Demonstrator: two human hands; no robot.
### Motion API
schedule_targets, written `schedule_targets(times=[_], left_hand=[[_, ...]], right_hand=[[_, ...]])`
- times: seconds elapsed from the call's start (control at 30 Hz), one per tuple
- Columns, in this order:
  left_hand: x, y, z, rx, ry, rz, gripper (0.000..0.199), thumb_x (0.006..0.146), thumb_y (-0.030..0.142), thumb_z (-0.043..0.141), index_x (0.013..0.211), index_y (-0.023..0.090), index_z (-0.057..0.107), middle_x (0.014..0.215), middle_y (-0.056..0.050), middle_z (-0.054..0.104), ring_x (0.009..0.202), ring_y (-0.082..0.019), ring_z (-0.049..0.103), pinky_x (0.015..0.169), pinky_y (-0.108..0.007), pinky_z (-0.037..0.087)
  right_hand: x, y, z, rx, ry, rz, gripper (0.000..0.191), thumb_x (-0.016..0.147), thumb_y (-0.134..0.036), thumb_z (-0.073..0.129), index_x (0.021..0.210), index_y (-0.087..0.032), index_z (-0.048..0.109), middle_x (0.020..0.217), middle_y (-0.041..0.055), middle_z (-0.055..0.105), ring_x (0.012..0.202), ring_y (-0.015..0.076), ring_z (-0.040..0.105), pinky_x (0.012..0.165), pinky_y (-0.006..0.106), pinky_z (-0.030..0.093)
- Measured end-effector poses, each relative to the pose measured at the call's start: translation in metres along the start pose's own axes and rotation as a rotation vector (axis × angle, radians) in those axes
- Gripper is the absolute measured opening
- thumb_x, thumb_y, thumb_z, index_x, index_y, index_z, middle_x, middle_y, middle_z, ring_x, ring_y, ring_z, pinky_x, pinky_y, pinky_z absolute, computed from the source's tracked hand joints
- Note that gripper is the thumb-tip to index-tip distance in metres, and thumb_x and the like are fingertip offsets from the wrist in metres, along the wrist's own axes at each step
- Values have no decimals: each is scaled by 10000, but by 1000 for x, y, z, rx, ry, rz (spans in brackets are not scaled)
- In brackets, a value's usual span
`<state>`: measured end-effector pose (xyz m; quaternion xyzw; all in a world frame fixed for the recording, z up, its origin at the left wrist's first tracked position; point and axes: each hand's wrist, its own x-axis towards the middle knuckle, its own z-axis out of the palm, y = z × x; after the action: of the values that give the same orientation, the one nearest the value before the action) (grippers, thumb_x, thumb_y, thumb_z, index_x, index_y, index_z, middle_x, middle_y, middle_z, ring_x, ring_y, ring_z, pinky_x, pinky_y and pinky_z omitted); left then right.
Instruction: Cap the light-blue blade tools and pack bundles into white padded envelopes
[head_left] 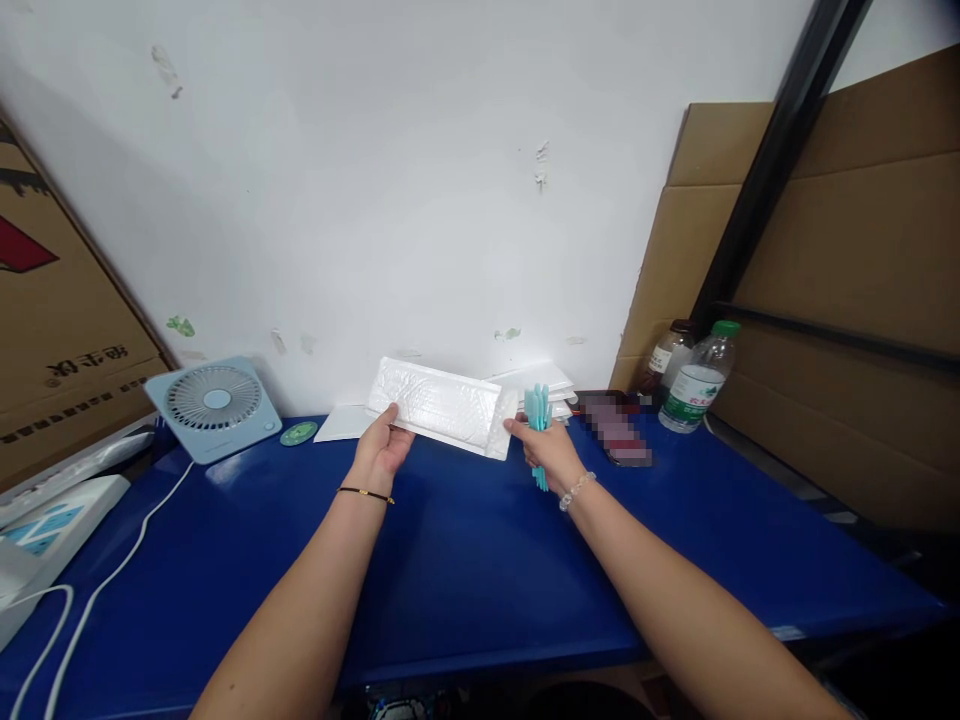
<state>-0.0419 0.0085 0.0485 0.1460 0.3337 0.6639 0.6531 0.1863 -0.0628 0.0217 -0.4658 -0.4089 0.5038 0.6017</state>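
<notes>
At the centre of the frame, a white padded plastic mailer [442,405] is held above the blue bench [465,560], its left part gripped by the left hand [384,445], its right end pinched by the right hand [551,450]. Light-blue plastic utensils [538,410] are also clasped in the right hand.

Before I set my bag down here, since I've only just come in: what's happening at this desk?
A person's two bare hands hold a white padded envelope above a blue table. The left hand grips its lower edge; the right hand pinches the other end, and also holds a bunch of light blue sticks. More white envelopes lie behind, by the wall, with a fan off to the left.
</notes>
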Motion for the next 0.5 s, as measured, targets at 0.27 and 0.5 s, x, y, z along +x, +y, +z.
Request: schedule_targets(times=[0.27,0.5], left_hand=[[-28,18,-6,1214,-147,1066,1103,579,491,775,1447,208,156,1513,-160,177,1416,-330,67,1131,-493,168],[-41,-22,-7,2090,-868,856,1310,412,546,799,1475,219,106,1417,-166,384,1387,-359,165,1096,-573,-35]], right_hand=[[3,-4,-13,-8,-84,83,276,641,-242,688,642,-213,413,380,-129,285,317,41,227,321,187,181],[0,-8,-17,-81,-244,174,269,642,-243,693,643,-209,427,363,-132,284,311,40,211,319,187,162]])
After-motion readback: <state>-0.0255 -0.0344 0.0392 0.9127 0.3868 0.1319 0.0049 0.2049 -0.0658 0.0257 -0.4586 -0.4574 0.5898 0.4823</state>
